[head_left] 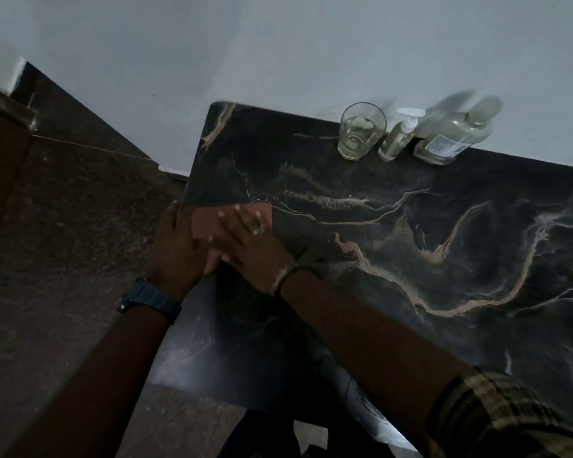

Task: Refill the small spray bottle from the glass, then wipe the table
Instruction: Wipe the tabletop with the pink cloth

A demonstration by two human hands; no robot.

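Observation:
A pink cloth (209, 223) lies flat near the left edge of the black marble table (411, 233). My right hand (248, 242) presses down on the cloth with fingers spread. My left hand (176, 246) rests at the table's left edge, touching the cloth's side. The glass (361, 130), holding a little pale liquid, stands at the back of the table by the wall. Right beside it is the small spray bottle (398, 135) with its white nozzle on.
A larger clear bottle (454, 133) with a label stands right of the spray bottle, against the white wall (278, 44). Dark speckled floor (63, 226) lies left of the table.

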